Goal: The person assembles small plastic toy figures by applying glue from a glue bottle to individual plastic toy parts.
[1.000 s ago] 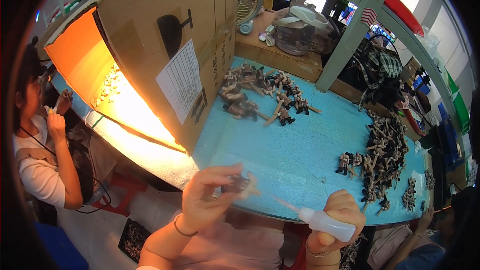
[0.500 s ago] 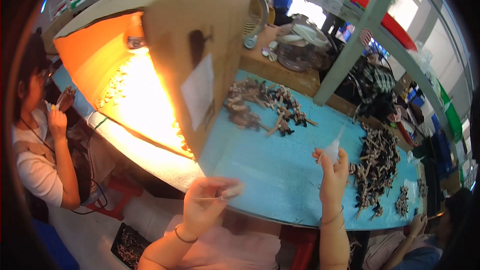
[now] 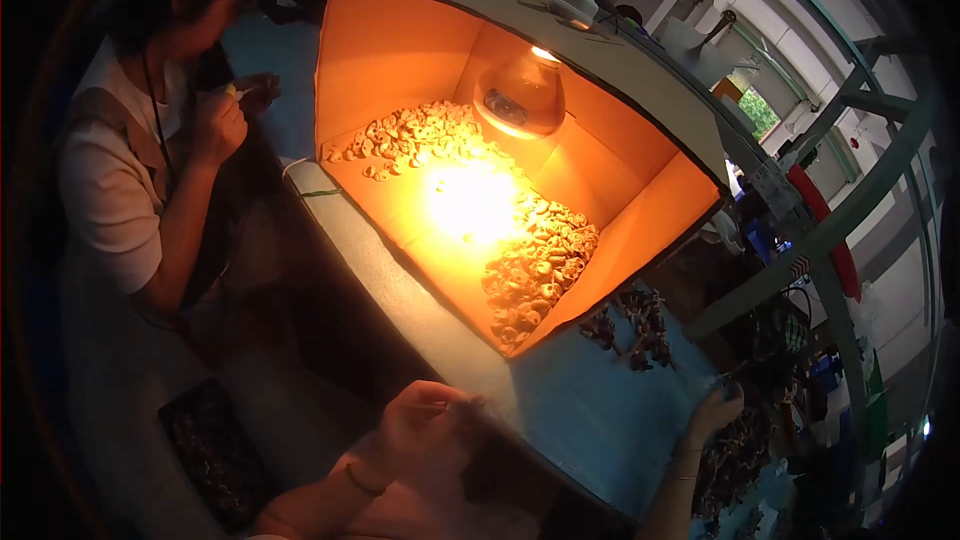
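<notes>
The left hand (image 3: 420, 425) hovers off the near edge of the blue tabletop (image 3: 590, 410), fingers (image 3: 455, 402) pinched nearly shut on something too small to make out. The right hand (image 3: 712, 410) rests on the tabletop beside dark small parts (image 3: 635, 325); its grip cannot be told. Behind stands an open cardboard box (image 3: 640, 230), orange inside, lit by 1 lamp (image 3: 520, 95) over pale rings (image 3: 540, 265).

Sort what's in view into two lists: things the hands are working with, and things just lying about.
In hand:
- left hand, pinching something too small to make out
- right hand, reaching onto the blue table
- dark small parts heaped by the right hand

Lying about:
- cardboard box, lit orange inside
- lamp bulb
- pale ring-shaped pieces in the box
- dark tray on the floor
</notes>
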`<state>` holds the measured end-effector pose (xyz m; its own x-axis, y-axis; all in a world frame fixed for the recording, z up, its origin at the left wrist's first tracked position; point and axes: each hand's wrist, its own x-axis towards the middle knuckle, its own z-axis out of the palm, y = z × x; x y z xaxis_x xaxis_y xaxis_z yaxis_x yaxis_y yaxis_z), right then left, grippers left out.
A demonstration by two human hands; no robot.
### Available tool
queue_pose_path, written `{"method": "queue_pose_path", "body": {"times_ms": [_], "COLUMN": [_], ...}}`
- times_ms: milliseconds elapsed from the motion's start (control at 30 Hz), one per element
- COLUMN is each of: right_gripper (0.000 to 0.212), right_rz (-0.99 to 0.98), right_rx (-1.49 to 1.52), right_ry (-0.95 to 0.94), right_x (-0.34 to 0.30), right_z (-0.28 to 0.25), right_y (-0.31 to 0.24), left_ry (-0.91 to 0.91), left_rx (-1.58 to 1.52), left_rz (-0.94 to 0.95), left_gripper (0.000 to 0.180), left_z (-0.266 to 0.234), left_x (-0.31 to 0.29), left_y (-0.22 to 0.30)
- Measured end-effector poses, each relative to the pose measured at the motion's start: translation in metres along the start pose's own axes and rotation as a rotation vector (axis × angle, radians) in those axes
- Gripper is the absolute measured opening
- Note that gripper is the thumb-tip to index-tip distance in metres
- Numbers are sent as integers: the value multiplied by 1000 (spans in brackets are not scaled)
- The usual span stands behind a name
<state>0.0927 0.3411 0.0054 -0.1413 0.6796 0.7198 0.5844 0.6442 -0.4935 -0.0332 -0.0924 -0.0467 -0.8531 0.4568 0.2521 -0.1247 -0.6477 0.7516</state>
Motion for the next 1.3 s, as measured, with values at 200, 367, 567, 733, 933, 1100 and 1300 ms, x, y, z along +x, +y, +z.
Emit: {"method": "queue_pose_path", "body": {"times_ms": [200, 367, 567, 733, 933, 1100, 1300], "right_gripper": [14, 20, 15, 9, 11, 17, 20], "right_rz": [-1171, -1103, -821, -1004, -524, -86, -247], "right_rx": [594, 406, -171, -54, 903, 978, 981], "right_ry": [-521, -455, -763, -645, -899, -1068, -922], "right_x": [-116, -168, -167, -163, -149, -142, -127], "right_z": [-36, 110, 173, 118, -17, -50, -70], "right_y": [-277, -358, -355, -355, -295, -226, -192], "left_ry": [110, 197, 297, 279, 194, 35, -92], "left_rx": [20, -99, 58, 4, -93, -45, -184], "left_rz": [-6, 158, 99, 30, 82, -69, -163], "left_gripper": [16, 19, 26, 28, 18, 27, 21], "left_z": [-15, -19, -31, -16, 0, 37, 65], "left_x": [5, -6, -20, -15, -6, -2, -6], "left_y": [9, 23, 36, 35, 30, -1, -22]}}
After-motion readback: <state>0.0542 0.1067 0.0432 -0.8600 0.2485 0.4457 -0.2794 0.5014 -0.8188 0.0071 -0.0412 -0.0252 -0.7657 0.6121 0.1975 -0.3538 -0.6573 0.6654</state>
